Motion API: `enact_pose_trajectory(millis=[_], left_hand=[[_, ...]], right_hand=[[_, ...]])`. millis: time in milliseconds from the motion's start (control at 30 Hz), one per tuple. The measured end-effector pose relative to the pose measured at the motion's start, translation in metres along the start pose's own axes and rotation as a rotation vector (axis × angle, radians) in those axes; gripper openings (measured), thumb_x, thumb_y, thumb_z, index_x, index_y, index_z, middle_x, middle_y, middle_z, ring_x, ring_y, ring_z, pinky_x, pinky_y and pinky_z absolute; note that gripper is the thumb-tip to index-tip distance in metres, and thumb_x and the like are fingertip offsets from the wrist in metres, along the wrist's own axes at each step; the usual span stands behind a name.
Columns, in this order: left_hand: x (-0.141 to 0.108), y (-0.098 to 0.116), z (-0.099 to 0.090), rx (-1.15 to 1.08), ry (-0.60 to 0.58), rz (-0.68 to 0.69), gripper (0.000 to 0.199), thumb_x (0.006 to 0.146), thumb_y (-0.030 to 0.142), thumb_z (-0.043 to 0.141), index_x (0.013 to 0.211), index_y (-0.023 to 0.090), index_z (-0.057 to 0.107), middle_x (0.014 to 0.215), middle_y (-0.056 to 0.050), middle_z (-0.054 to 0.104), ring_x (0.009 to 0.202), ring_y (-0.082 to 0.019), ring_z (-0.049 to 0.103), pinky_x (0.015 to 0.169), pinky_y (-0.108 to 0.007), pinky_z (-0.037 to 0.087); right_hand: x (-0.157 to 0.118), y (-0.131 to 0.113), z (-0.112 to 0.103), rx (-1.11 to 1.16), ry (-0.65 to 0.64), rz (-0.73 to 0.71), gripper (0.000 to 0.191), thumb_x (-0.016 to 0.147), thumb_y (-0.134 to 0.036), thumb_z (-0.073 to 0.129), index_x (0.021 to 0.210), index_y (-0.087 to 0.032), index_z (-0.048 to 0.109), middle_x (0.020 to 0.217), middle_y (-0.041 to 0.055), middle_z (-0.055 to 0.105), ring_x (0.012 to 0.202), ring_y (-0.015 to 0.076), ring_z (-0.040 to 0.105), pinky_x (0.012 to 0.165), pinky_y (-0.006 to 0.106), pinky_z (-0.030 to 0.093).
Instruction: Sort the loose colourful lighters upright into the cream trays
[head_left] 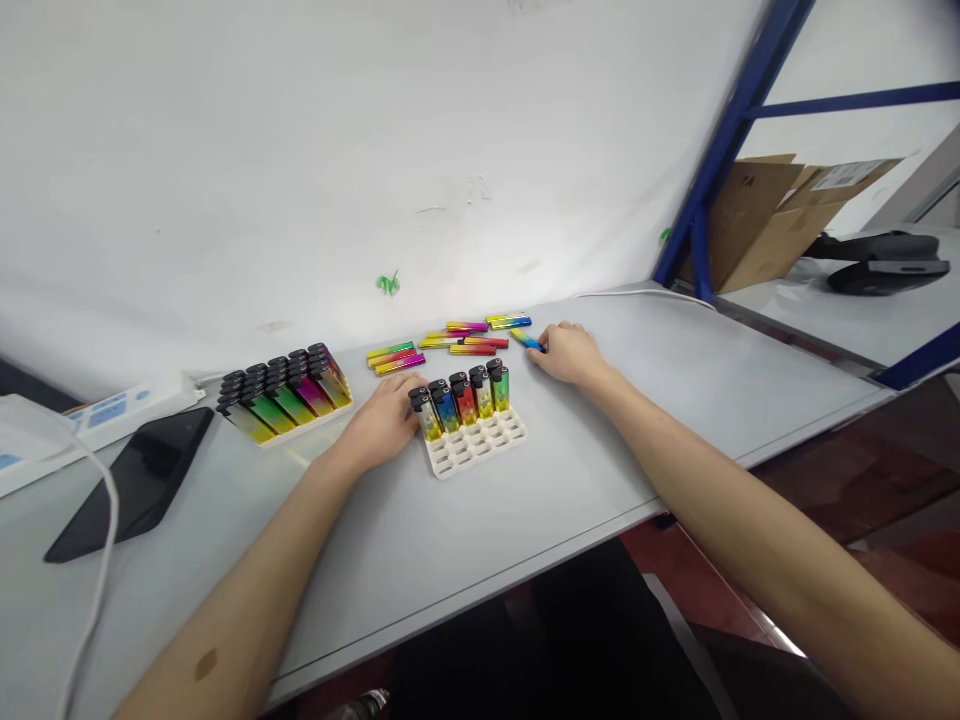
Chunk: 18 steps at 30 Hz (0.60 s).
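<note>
A white tray with slots (477, 450) stands at the middle of the table, its back rows filled with upright lighters in several colours and its front slots bare. Beside its left end rests my left hand (385, 421), fingers bent against the tray's back left corner; whether they grip it is hidden. My right hand (568, 352) is closed on the end of a blue and yellow lighter (525, 339) at the back of the table. Several loose lighters (478, 350) lie flat behind the tray. On the left, a second tray (289, 432) is full of upright lighters.
A black phone (139, 480) lies at the left, near a white power strip (124, 408) and a white cable (105, 560). The wall runs along the table's back. A blue frame (701, 200) and cardboard boxes (780, 220) are at the right.
</note>
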<state>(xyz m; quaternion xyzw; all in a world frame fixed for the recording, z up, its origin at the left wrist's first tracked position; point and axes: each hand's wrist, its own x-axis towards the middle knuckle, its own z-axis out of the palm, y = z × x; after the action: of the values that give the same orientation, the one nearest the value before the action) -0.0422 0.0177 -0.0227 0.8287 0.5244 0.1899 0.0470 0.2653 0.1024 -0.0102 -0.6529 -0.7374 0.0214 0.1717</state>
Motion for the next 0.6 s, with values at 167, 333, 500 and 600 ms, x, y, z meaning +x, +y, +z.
enact_pose_trajectory(millis=[167,333,500,600], left_hand=[[0.000,0.000,-0.001,-0.003,-0.015,-0.014,0.041,0.083,0.017,0.046,0.121,0.019,0.062,0.135,-0.011,0.061,0.135,-0.031,0.048,0.117,-0.050,0.039],[0.000,-0.001,0.000,0.020,-0.015,-0.016,0.040,0.085,0.019,0.046,0.123,0.019,0.060,0.136,-0.011,0.061,0.133,-0.030,0.050,0.114,-0.047,0.042],[0.000,-0.002,0.001,0.030,-0.010,-0.011,0.040,0.085,0.018,0.046,0.123,0.019,0.060,0.134,-0.011,0.061,0.133,-0.030,0.050,0.113,-0.046,0.043],[0.000,-0.001,0.001,0.029,-0.011,-0.004,0.038,0.086,0.019,0.045,0.122,0.018,0.060,0.133,-0.011,0.061,0.132,-0.030,0.050,0.113,-0.046,0.044]], right_hand=[[0.001,0.003,-0.004,0.240,0.067,0.075,0.024,0.078,-0.038,0.069,0.089,-0.017,0.065,0.103,0.0150,0.070,0.100,0.0290,0.062,0.083,0.039,0.046],[0.000,-0.010,-0.008,1.055,0.098,0.091,0.021,0.080,-0.033,0.067,0.087,-0.021,0.052,0.081,0.0018,0.068,0.074,0.0149,0.063,0.065,0.027,0.048],[-0.011,-0.027,-0.014,1.350,-0.027,0.155,0.019,0.085,-0.033,0.064,0.090,-0.024,0.048,0.057,-0.0097,0.046,0.041,0.0067,0.036,0.038,0.018,0.026],[-0.013,-0.028,-0.015,1.370,-0.134,0.208,0.019,0.092,-0.037,0.054,0.086,-0.020,0.055,0.058,-0.0063,0.044,0.039,0.0056,0.031,0.034,0.018,0.020]])
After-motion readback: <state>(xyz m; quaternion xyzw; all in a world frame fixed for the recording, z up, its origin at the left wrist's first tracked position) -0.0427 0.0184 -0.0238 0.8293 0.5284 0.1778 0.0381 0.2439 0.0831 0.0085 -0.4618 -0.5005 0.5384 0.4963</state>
